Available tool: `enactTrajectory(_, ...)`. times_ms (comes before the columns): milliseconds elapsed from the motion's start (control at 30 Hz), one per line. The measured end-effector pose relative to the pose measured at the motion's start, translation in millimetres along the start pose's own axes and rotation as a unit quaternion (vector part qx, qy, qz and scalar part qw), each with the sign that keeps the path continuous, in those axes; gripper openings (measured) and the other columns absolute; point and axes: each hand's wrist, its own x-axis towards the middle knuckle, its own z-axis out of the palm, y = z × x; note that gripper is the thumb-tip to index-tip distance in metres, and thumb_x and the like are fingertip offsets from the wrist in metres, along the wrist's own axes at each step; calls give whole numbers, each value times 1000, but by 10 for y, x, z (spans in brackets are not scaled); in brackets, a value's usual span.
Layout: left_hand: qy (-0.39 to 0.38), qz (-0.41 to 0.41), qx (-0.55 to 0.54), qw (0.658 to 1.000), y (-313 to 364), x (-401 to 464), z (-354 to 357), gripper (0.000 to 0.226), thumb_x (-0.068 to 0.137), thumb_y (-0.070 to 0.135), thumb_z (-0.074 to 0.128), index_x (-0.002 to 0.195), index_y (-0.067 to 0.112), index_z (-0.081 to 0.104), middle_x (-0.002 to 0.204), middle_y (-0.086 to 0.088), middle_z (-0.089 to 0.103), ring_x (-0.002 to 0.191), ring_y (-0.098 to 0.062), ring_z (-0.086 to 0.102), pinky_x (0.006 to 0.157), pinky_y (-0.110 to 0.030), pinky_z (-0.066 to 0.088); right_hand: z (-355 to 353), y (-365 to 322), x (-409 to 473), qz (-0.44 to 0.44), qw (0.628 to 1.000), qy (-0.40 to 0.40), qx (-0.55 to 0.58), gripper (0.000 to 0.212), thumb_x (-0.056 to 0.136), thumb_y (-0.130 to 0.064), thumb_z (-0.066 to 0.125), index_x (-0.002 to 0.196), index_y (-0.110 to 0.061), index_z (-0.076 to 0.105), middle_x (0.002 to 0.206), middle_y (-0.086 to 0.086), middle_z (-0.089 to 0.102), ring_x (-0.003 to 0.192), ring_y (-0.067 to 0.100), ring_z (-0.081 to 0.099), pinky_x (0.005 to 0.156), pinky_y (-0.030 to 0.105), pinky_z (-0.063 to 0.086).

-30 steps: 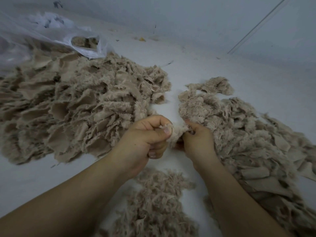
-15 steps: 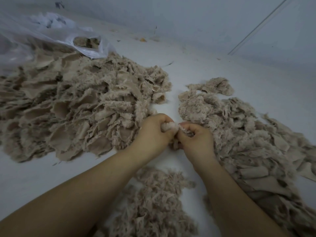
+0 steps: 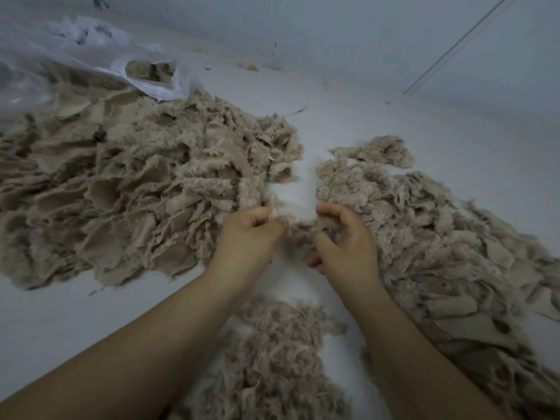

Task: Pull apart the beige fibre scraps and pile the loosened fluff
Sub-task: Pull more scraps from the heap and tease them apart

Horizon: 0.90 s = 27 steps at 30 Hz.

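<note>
both forearms reach up from the bottom of the frame to its centre; left hand and right hand just apart, fingers curled, pinching.

scrap: beige, stretched thin, midair | scrap heaps left, right | fluff pile nearest, loose

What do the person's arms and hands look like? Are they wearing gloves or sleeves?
No gloves and no sleeves show. Both forearms are bare right up to the frame's edge. The left hand and right hand are bare too, with no rings, watch or bracelets visible.
</note>
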Motion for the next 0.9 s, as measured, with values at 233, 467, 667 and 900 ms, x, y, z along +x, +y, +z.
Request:
enactTrajectory(233,-6,43,-9,999,-36,-15,9,21,79,25,69,84,5,65,67,-17,58,63,-25,53,62,-41,48,53,-143,-91,-28,996,-65,62,4,93,-16,67,91,-15,71,65,-3,69,44,9,57,44,23,48)
enactTrajectory(467,-4,79,60,995,-32,-6,-27,19,87,10,68,70,16,68,59,-7,63,54,-16,55,53,-36,49,41,-156,-37,2,992,-49,118,18,95,1,60,83,-11,66,56,-2,66,48,7,60,47,16,46)
enactTrajectory(667,-11,81,109,991,-39,-13,11,20,91,7,63,72,14,63,56,-1,58,52,-12,50,52,-34,45,36,-136,-41,10,990,-68,127,8,93,-9,66,87,-13,68,70,3,69,63,14,64,58,26,54)
enactTrajectory(900,-39,-45,-103,993,-34,-24,19,20,98,5,53,83,6,66,73,-15,64,62,-22,58,56,-31,51,40,-144,-16,46,988,-60,132,44,93,5,59,71,-29,76,74,5,75,68,20,70,64,38,60)
